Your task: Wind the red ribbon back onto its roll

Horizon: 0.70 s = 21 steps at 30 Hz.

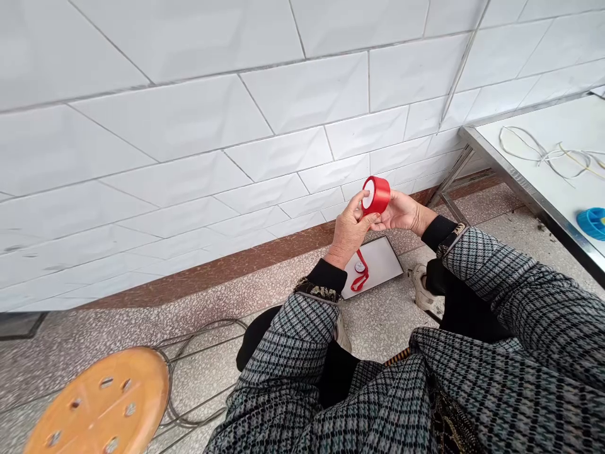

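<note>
Far to the left of the white rectangular board [382, 261], which lies on the speckled floor, there is an orange round stool [97, 403] with holes in its seat. Above the board the person's left hand [350, 228] holds the left side of a spool of red ribbon [379, 194]. The grip of this hand is narrow: the fingers are bent and press near the white end of the spool. On the board itself lies a loose red ribbon [362, 279] with a small round badge [360, 267]; the marks on the badge are too small to read. The spool is in the air, above the far edge of the board. The right hand [401, 211] supports it from its right side, with fingers curved under and around it. To the right of the board stands a light-coloured shoe [428, 287], and farther right a metal-edged table [534, 195] carries tangled white cords [543, 153] and a blue plastic basket [589, 223].
</note>
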Available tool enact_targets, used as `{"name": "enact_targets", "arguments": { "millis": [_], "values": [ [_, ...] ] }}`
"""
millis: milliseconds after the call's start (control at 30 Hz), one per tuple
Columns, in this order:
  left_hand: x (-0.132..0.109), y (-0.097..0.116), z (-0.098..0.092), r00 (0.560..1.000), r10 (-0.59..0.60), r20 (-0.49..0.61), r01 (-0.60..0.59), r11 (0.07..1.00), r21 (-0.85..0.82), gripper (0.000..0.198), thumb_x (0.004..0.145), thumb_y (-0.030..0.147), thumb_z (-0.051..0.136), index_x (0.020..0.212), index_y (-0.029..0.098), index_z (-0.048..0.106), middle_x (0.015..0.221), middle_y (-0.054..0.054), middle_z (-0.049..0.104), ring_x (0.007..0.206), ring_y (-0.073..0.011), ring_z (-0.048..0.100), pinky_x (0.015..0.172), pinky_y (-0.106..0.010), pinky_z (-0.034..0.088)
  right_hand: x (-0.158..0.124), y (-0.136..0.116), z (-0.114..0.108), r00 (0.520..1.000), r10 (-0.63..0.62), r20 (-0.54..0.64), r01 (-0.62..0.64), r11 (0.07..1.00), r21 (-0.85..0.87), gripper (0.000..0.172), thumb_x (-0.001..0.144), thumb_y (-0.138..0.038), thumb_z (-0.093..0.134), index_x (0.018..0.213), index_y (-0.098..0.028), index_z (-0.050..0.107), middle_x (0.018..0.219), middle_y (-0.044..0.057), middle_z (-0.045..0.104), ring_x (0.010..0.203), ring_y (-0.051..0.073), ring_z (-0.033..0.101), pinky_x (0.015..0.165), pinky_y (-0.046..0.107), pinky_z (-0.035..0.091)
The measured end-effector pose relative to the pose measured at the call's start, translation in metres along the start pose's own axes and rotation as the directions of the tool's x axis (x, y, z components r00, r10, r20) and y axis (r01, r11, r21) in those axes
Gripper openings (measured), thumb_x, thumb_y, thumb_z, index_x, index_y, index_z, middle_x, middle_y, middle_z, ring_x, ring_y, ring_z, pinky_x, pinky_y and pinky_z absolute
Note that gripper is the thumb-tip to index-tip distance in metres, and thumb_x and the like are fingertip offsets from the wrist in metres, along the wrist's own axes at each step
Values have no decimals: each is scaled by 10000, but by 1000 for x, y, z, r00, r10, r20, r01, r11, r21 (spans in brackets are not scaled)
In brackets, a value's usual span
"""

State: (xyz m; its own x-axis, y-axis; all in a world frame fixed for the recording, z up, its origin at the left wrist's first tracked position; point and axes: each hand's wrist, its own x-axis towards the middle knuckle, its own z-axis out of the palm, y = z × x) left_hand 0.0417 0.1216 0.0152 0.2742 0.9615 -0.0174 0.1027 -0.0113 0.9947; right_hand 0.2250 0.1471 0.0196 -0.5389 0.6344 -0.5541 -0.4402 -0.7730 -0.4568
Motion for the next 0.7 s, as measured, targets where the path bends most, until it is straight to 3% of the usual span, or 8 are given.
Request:
{"name": "enact_targets", "arguments": {
  "millis": [267, 400, 467, 567, 700],
  "values": [
    [0, 0, -9, 988, -87, 129, 118, 959, -258, 564, 780, 260, 890, 1275, 222, 623, 564, 112, 565, 427, -67, 437, 474, -200, 321, 2, 3, -5, 995, -31, 96, 48, 982, -182, 230, 1155, -386, 560, 1121, -185, 667, 840, 62, 786, 720, 180, 759, 697, 308, 695],
    [-2, 3, -13, 981, -137, 141, 174, 939, -298, 595, 758, 322, 927, 1265, 232, 630, 530, 130, 507, 384, -50, 359, 430, -202, 242, 2, 3, -3, 989, -124, 82, 144, 933, -329, 214, 1091, -407, 678, 1141, -199, 680, 931, 72, 794, 778, 177, 759, 673, 272, 683],
    [-2, 3, -16, 973, -153, 173, 202, 927, -315, 609, 760, 358, 928, 1276, 239, 627, 531, 134, 500, 370, -47, 327, 412, -207, 209, 0, 1, -2, 963, -259, 76, 266, 863, -429, 239, 1024, -370, 762, 1191, -214, 692, 993, 62, 791, 824, 179, 760, 671, 257, 676],
    [-3, 3, -22, 952, -173, 251, 252, 910, -328, 680, 721, 396, 949, 1286, 238, 605, 563, 130, 543, 361, -41, 313, 395, -210, 186, -4, -4, -4, 883, -450, 133, 438, 691, -575, 366, 899, -267, 865, 1221, -218, 699, 994, 19, 761, 793, 147, 725, 644, 212, 637],
    [-3, 5, -22, 933, -196, 301, 296, 896, -331, 755, 671, 424, 978, 1289, 231, 590, 581, 135, 560, 365, -39, 309, 391, -208, 180, -2, -8, -8, 832, -526, 178, 487, 537, -689, 330, 846, -208, 856, 1139, -187, 705, 879, -15, 727, 695, 120, 672, 610, 200, 588]
  ]
}}
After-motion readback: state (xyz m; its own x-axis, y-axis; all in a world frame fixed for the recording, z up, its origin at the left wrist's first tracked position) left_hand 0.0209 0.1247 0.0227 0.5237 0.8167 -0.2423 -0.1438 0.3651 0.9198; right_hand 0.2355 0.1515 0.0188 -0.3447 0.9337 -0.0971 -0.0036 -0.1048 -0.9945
